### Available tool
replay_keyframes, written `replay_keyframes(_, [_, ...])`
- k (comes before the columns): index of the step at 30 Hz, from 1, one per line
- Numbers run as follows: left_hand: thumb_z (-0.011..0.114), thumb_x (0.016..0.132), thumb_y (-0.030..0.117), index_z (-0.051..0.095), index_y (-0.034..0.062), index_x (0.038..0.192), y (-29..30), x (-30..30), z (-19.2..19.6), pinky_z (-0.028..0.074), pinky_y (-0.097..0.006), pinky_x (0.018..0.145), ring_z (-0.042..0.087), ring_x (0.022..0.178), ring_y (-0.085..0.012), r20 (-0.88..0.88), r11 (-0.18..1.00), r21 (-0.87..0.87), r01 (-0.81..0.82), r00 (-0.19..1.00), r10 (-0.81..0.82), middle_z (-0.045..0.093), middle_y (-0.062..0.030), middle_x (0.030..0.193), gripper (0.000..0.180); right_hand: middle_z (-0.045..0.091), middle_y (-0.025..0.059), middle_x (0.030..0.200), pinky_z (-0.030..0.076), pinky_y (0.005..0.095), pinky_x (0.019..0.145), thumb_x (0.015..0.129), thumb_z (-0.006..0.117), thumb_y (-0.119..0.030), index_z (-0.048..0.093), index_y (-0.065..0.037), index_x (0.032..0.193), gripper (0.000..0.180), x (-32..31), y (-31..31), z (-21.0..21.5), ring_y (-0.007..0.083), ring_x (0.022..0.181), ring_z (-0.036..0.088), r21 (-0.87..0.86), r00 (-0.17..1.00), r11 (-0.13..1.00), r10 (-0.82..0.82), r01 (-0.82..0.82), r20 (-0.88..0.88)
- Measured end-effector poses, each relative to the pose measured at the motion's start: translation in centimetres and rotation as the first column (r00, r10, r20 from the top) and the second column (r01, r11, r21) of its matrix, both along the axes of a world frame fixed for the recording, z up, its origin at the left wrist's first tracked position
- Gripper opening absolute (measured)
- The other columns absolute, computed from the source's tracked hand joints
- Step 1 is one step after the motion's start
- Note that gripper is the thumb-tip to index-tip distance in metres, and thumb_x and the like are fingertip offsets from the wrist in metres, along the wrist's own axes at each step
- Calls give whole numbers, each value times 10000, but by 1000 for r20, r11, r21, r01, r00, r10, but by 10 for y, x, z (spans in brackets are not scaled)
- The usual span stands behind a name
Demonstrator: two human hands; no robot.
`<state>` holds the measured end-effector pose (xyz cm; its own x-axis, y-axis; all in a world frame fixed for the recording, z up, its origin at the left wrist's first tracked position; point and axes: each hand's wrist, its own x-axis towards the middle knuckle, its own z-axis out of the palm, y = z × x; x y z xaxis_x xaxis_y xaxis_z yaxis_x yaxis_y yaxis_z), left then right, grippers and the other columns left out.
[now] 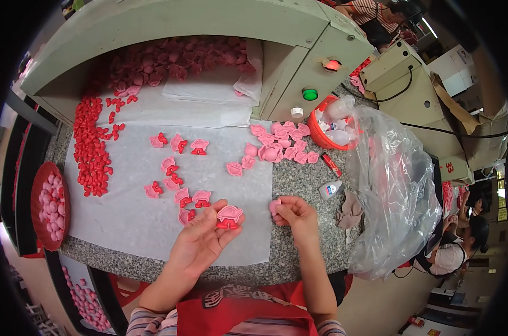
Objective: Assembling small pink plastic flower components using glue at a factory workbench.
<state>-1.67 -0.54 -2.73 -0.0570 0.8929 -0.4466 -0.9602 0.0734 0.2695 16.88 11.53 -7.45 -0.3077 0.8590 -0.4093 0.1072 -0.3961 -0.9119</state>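
My left hand (197, 241) holds a small moulded pink-and-red piece (229, 213) between its fingers, the pink part above and the red part below. Beside it, my right hand (297, 219) pinches a rounded pink piece (274, 207). Both hands are raised over the front of a white sheet (226, 241) on a speckled counter. Beyond my left hand lie several joined pink-and-red pieces (201, 197). A heap of loose pink pieces (287, 140) lies past my right hand, and many small red pieces (91, 151) cover the sheet's left side.
A pale green machine (299, 73) with a pink pile inside stands at the back. To the right are an orange basket (319, 134), a small white bottle (329, 189), a red tube (331, 165) and a clear plastic bag (394, 196). A red bowl (36, 224) of pink pieces sits left.
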Motion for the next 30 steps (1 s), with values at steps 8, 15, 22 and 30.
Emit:
replay_keyframes(8, [521,874,189,460,27,1155,3,8,-5,446,-381,914,520,1064,-285,53,998,-21,65,997,-64,535,-139,1096,330,621,93,857,483,312,604,708,658,-87,626,-67,859,155,14,2,22,240,729,602,730,798,547,-173,-409,577])
replay_keyframes(15, [510,881,202,449,19,1162,1,11,-8,429,-375,932,514,1072,-279,71,997,-8,78,995,-77,538,-130,1092,341,616,41,822,482,324,609,678,676,-63,645,-88,857,183,15,-1,19,215,730,600,620,634,493,-166,-610,755])
replay_keyframes(22, [519,876,192,473,37,1150,3,13,-9,448,-376,913,520,1065,-281,89,995,-22,97,992,-94,542,-134,1094,319,617,60,816,474,334,638,642,686,-47,646,-61,847,209,20,16,26,232,786,592,728,741,193,-5,-658,671])
replay_keyframes(30, [491,891,191,442,5,1193,0,17,-4,431,-368,935,516,1074,-270,52,998,4,65,997,-66,535,-144,1118,357,604,62,818,465,306,632,625,712,-52,646,-45,879,262,20,10,25,230,698,560,702,744,347,-17,-622,668])
